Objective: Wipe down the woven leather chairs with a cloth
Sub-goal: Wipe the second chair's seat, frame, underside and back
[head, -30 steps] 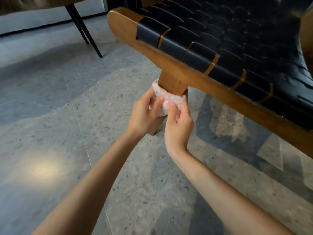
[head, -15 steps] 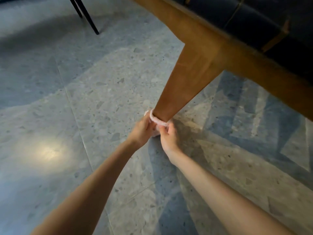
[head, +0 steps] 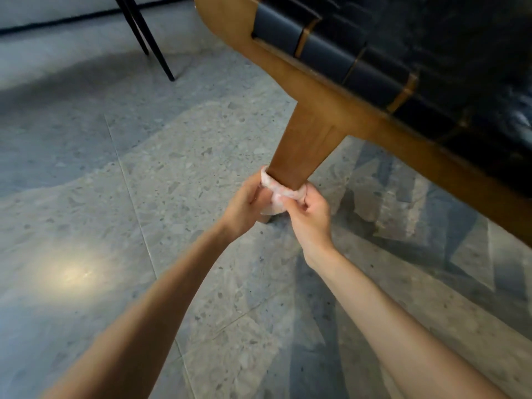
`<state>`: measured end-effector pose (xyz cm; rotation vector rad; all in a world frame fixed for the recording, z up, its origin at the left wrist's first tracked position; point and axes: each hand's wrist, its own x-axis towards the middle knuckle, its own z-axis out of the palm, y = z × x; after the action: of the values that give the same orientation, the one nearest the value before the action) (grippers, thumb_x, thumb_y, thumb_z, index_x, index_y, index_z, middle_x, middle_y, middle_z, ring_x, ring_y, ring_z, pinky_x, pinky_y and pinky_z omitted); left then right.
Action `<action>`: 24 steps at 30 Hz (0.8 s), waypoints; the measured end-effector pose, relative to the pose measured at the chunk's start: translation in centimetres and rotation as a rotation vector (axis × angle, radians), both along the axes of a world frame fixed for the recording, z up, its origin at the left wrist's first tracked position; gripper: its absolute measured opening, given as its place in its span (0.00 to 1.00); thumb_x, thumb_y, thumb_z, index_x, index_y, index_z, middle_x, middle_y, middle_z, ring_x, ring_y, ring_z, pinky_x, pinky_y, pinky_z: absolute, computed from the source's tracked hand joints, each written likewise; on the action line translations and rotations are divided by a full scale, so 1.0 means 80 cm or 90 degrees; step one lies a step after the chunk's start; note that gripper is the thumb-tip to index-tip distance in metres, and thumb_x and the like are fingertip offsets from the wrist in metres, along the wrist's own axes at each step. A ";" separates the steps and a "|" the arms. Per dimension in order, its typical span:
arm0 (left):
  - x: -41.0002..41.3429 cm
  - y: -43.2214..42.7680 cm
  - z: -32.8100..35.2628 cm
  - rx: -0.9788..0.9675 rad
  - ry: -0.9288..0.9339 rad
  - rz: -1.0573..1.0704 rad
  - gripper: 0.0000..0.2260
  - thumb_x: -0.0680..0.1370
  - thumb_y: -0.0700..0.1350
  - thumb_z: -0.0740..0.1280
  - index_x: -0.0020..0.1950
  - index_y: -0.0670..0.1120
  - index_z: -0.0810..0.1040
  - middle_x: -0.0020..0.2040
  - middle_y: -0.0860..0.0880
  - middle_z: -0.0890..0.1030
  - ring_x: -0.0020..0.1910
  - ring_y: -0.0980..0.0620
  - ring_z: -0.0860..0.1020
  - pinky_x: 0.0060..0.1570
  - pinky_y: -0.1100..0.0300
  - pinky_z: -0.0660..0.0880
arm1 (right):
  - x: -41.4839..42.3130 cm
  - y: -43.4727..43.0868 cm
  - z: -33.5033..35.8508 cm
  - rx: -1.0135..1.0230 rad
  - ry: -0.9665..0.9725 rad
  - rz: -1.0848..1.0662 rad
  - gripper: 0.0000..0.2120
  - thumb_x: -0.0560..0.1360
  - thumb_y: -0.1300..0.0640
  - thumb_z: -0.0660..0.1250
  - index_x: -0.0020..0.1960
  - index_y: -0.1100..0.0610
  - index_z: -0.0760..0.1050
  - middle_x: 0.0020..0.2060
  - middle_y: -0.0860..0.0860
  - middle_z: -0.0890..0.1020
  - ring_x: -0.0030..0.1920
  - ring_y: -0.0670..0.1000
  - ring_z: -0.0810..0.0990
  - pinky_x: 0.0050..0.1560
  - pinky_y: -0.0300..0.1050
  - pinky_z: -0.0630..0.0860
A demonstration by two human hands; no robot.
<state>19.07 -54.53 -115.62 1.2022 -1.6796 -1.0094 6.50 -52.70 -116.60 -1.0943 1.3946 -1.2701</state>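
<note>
1. Far left, the speckled grey floor (head: 86, 168) shows one warm patch of reflected light (head: 69, 275).
2. At the top left, two thin black legs (head: 149, 38) of some other piece of furniture stand close together on that floor, well apart from my hands.
3. My left grip (head: 247, 205) is curled round the left end of the cloth (head: 280, 192), with the fingers closed on it.
4. The one pale pink cloth is wrapped round the lower part of the single wooden chair leg (head: 305, 145) in view, touching the wood.
5. My right grip (head: 312, 217) pinches the cloth's right end between thumb and fingers, just beside the leg.
6. To the right and above, the wooden frame (head: 331, 93) of one chair holds black woven leather straps (head: 325, 56). Both grips are well below them.
</note>
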 end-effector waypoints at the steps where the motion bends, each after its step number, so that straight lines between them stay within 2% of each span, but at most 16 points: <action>1: -0.006 0.003 0.015 -0.016 0.011 -0.001 0.12 0.81 0.29 0.56 0.53 0.45 0.70 0.44 0.57 0.74 0.41 0.72 0.75 0.42 0.76 0.69 | -0.004 0.003 0.014 -0.023 -0.005 -0.007 0.14 0.74 0.65 0.67 0.59 0.57 0.78 0.51 0.52 0.84 0.51 0.48 0.82 0.47 0.35 0.77; 4: -0.025 0.014 0.057 -0.073 0.048 0.017 0.14 0.81 0.28 0.55 0.49 0.47 0.71 0.39 0.60 0.75 0.38 0.71 0.74 0.41 0.76 0.68 | -0.014 0.011 0.054 -0.075 -0.017 -0.041 0.12 0.74 0.66 0.67 0.57 0.58 0.79 0.50 0.51 0.84 0.50 0.47 0.82 0.47 0.35 0.77; 7: -0.045 0.026 0.094 -0.110 0.092 0.024 0.10 0.81 0.29 0.55 0.53 0.41 0.71 0.42 0.55 0.75 0.40 0.71 0.75 0.42 0.75 0.69 | -0.019 0.020 0.086 -0.098 -0.051 -0.076 0.10 0.75 0.64 0.67 0.56 0.58 0.79 0.49 0.50 0.84 0.50 0.45 0.82 0.50 0.36 0.78; 9: -0.055 0.033 0.114 -0.123 0.126 0.046 0.09 0.81 0.30 0.56 0.51 0.42 0.71 0.41 0.54 0.74 0.38 0.69 0.75 0.40 0.74 0.70 | -0.018 0.026 0.099 -0.106 -0.077 -0.113 0.11 0.76 0.63 0.67 0.58 0.57 0.80 0.51 0.49 0.84 0.52 0.43 0.82 0.54 0.38 0.78; 12: -0.066 0.037 0.123 -0.168 0.137 0.150 0.06 0.81 0.37 0.61 0.47 0.45 0.75 0.37 0.53 0.75 0.35 0.60 0.73 0.37 0.64 0.70 | -0.012 0.036 0.110 -0.096 -0.139 -0.177 0.11 0.77 0.60 0.67 0.59 0.54 0.81 0.51 0.47 0.85 0.53 0.43 0.82 0.57 0.42 0.78; 14: -0.075 0.043 0.124 -0.195 0.150 0.256 0.04 0.79 0.40 0.65 0.50 0.43 0.79 0.39 0.52 0.80 0.38 0.56 0.77 0.39 0.60 0.74 | -0.011 0.046 0.118 -0.083 -0.169 -0.184 0.08 0.77 0.58 0.69 0.55 0.52 0.82 0.48 0.47 0.85 0.50 0.42 0.83 0.54 0.41 0.79; 17: -0.080 0.059 0.134 -0.217 0.160 0.358 0.05 0.79 0.41 0.66 0.52 0.44 0.81 0.42 0.54 0.82 0.42 0.59 0.80 0.44 0.63 0.76 | -0.023 0.066 0.134 -0.087 -0.141 -0.153 0.05 0.74 0.57 0.72 0.50 0.53 0.84 0.43 0.47 0.86 0.46 0.43 0.84 0.48 0.39 0.79; 20: -0.079 0.078 0.148 -0.244 0.139 0.344 0.04 0.80 0.42 0.66 0.49 0.45 0.81 0.41 0.54 0.82 0.41 0.57 0.80 0.43 0.62 0.76 | -0.049 0.091 0.160 -0.130 -0.075 -0.051 0.03 0.74 0.56 0.72 0.46 0.55 0.83 0.40 0.48 0.86 0.44 0.45 0.84 0.44 0.38 0.78; 24: -0.097 0.096 0.188 -0.238 0.133 0.263 0.05 0.80 0.43 0.67 0.51 0.44 0.81 0.42 0.51 0.82 0.40 0.53 0.81 0.40 0.56 0.78 | -0.102 0.114 0.211 -0.190 0.007 0.060 0.12 0.73 0.53 0.72 0.55 0.54 0.78 0.45 0.48 0.85 0.46 0.45 0.84 0.39 0.39 0.80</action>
<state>11.34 -46.82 -100.58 1.0888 -1.3108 -0.5182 -1.63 -43.56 -99.73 -1.3521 1.1700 -1.4348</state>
